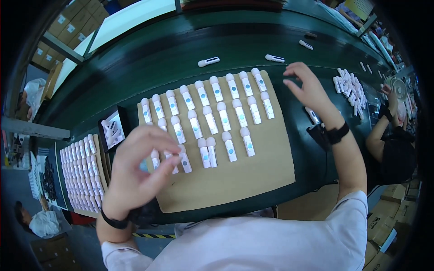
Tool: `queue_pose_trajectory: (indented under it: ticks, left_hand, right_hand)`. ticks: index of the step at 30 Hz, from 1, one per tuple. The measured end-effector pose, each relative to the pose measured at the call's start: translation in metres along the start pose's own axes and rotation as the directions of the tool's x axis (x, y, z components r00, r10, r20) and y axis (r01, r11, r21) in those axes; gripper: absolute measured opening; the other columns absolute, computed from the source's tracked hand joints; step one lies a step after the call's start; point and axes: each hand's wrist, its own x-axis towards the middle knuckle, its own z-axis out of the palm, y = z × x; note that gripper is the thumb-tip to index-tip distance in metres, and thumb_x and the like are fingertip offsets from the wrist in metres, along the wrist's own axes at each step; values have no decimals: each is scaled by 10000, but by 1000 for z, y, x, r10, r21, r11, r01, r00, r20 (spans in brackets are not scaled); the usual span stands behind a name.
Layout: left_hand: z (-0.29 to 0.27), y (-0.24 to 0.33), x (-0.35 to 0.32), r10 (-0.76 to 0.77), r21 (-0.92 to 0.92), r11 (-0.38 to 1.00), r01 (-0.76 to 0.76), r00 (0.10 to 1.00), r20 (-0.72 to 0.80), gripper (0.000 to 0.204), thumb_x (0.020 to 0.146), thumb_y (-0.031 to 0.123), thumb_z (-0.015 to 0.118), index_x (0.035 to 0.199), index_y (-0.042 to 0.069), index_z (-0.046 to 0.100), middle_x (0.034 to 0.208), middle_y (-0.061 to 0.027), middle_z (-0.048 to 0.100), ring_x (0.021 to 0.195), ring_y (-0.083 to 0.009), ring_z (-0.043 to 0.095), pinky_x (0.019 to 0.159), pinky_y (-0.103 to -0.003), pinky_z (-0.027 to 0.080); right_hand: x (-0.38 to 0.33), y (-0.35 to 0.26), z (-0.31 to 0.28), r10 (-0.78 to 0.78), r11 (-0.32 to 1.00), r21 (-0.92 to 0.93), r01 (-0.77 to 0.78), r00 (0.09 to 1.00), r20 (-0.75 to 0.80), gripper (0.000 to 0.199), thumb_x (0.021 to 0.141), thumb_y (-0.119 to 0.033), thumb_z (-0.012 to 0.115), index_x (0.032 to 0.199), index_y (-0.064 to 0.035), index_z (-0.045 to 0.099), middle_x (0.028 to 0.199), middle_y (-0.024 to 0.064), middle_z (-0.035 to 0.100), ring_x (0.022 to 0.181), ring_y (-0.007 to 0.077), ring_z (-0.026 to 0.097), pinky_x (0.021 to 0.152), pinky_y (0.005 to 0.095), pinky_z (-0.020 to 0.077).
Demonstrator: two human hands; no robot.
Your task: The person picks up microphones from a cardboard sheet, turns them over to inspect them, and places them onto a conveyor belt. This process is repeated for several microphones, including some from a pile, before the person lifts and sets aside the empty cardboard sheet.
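Observation:
Several rows of small pale pink wand-shaped devices (224, 116) with rounded heads lie on a brown cardboard sheet (226, 189); many carry a round blue spot. My left hand (140, 169) is over the sheet's left part, hiding some of the devices. Its thumb and curled index finger are apart, and I see nothing gripped between them. Beyond the right far corner of the sheet, my right hand (307, 88) hovers over the green belt, empty, its fingers spread. One device (312, 115) lies below my right wrist, beside a black object (319, 135) I cannot make out.
Single devices (209, 61) lie along the green belt (244, 45). A loose pile of them (351, 92) is at right, near a co-worker's hand (391, 97). At left are a black tray (118, 113) and another filled cardboard sheet (103, 178). Cartons (386, 221) stand lower right.

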Motion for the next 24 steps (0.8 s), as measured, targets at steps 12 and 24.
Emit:
queue_pose_trajectory:
  ticks: [12, 24]
  left_hand:
    - [3, -94, 134, -433, 248, 895, 370, 855, 285, 152, 852, 144, 658, 861, -8, 670, 794, -70, 648, 711, -132, 583, 682, -272, 487]
    - [47, -186, 201, -450, 668, 738, 96, 808, 382, 234, 755, 176, 752, 885, 1, 667, 875, -166, 679, 841, -310, 648, 748, -373, 510]
  right_hand:
    - [101, 46, 53, 325, 902, -347, -256, 933, 157, 256, 867, -147, 660, 1107, -62, 633, 1165, 144, 578, 1081, 298, 567, 952, 373, 456]
    - [85, 23, 37, 275, 958, -114, -263, 956, 100, 214, 886, -121, 632, 1083, -44, 602, 1032, 154, 648, 953, 283, 618, 882, 359, 474]
